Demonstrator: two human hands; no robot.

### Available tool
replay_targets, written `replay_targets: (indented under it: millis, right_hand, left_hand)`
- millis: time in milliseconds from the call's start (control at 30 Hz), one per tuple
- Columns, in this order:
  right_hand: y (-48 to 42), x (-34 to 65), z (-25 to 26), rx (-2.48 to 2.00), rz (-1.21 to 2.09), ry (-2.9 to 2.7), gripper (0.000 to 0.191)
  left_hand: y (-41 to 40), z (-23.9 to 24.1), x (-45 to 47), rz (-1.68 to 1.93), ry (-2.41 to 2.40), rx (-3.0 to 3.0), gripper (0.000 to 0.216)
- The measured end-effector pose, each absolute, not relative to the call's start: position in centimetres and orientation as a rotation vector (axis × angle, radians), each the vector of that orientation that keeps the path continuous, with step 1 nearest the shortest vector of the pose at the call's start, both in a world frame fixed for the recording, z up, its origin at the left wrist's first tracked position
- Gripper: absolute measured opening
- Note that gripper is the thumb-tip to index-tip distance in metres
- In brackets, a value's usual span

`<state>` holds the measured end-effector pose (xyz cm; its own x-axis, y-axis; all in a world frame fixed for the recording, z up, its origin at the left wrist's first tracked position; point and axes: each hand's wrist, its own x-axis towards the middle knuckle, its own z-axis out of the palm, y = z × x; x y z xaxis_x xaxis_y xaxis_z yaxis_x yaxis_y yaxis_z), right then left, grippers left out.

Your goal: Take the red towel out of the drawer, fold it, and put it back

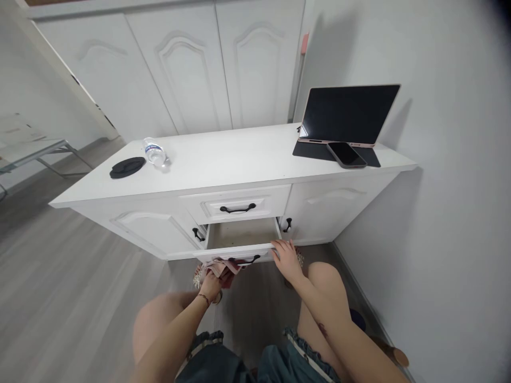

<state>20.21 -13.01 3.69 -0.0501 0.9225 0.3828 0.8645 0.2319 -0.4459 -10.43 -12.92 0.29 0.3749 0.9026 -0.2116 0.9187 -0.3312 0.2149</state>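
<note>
The lower middle drawer [239, 248] of the white cabinet is pulled out, and its inside looks bare. My left hand [210, 287] is closed on a pink and red cloth [224, 269], which lies against the drawer's front panel near the left part of its black handle [251, 260]. Some of my left fingers are hidden by the cloth. At the drawer's right front corner, my right hand [288, 259] grips the top edge with its fingers hooked over it. Above sits a second drawer [267, 204], which is closed.
On the white cabinet top [223, 159] stand a tablet [347, 114] with a phone [346, 155] before it, a clear plastic bottle [155, 152] lying down and a black flat round item [128, 167]. A wall [451, 223] borders the right side. My knees flank the drawer.
</note>
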Motion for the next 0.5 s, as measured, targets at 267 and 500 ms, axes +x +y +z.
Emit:
replay_targets:
  millis: [267, 500]
  right_hand:
    - [-12.9, 20.2, 3.5, -1.646, 0.121, -1.898, 0.033]
    - [-13.0, 20.0, 3.5, -1.649, 0.087, -1.882, 0.031]
  left_hand:
    - [-15.3, 0.0, -12.3, 0.164, 1.781, 1.97, 0.068]
    - [-14.6, -0.8, -7.7, 0.955, 1.85, 0.844, 0.045]
